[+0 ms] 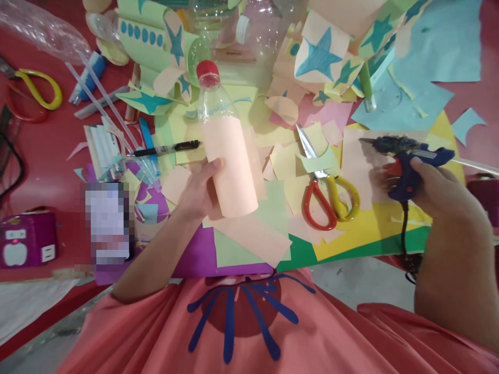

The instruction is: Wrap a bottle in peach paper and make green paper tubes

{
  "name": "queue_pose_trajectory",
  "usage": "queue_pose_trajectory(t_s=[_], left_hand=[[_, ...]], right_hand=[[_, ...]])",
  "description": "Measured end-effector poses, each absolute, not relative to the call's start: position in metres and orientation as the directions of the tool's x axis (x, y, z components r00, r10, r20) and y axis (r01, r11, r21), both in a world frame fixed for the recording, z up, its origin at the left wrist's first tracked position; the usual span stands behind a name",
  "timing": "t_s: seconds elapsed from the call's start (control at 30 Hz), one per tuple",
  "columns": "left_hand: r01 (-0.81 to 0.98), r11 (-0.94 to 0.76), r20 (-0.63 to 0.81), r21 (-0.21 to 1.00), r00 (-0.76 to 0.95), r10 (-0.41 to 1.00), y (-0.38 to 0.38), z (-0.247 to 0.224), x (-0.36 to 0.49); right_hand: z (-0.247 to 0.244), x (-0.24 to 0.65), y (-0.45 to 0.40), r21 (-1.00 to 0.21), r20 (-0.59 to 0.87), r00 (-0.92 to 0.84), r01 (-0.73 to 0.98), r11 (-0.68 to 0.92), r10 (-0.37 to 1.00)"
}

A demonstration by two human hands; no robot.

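Note:
A clear plastic bottle [230,150] with a red cap is wrapped in pale peach paper around its body. My left hand [202,189] grips it from the left side, thumb on the paper, with the bottle tilted slightly left. At the right, my right hand [432,182] is wrapped around the handle of a dark blue glue gun [409,166]. Its nozzle points left over a peach sheet [354,171], and a glue stick [477,167] sticks out of its back. Between my hands lie scissors [322,182] with red and yellow handles, a paper scrap across their blades.
Paper offcuts cover the middle of the red table [31,156]. A black pen [167,149], a phone [109,223] and a purple power socket box [29,239] lie left. Star-decorated paper pieces [322,52] and clear bottles [265,26] stand at the back. Another pair of scissors [35,88] is far left.

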State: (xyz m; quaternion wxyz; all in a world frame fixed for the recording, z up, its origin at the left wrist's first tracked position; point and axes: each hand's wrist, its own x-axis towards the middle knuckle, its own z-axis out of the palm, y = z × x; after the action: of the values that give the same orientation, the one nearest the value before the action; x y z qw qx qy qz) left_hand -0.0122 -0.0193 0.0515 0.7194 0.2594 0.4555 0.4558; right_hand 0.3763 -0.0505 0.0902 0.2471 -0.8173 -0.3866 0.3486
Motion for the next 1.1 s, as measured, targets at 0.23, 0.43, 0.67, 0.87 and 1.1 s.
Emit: queue_pose_trajectory(t_s=[0.23,0.43,0.67,0.87,1.1], left_hand=[[-0.392,0.466,-0.449,0.793,0.139,0.882,-0.018,0.055,-0.012],[-0.396,0.446,-0.427,0.802,0.142,0.893,-0.017,0.051,-0.012],[-0.417,0.449,-0.432,0.79,0.141,0.891,-0.018,0.051,-0.014],[-0.408,0.473,-0.438,0.781,0.184,0.88,-0.02,0.052,-0.015],[-0.392,0.522,-0.442,0.757,0.28,0.852,-0.022,0.058,-0.012]], right_hand=[[0.126,0.358,-0.057,-0.274,-0.108,0.82,0.519,-0.809,0.562],[0.108,0.278,-0.043,-0.877,-0.139,0.322,0.4,-0.268,0.936],[0.066,0.202,-0.017,-0.965,-0.261,-0.222,0.081,-0.249,0.94],[0.044,0.191,-0.014,-0.976,-0.19,-0.395,-0.025,-0.217,0.899],[0.039,0.194,-0.019,-0.982,-0.14,-0.469,-0.044,-0.182,0.872]])
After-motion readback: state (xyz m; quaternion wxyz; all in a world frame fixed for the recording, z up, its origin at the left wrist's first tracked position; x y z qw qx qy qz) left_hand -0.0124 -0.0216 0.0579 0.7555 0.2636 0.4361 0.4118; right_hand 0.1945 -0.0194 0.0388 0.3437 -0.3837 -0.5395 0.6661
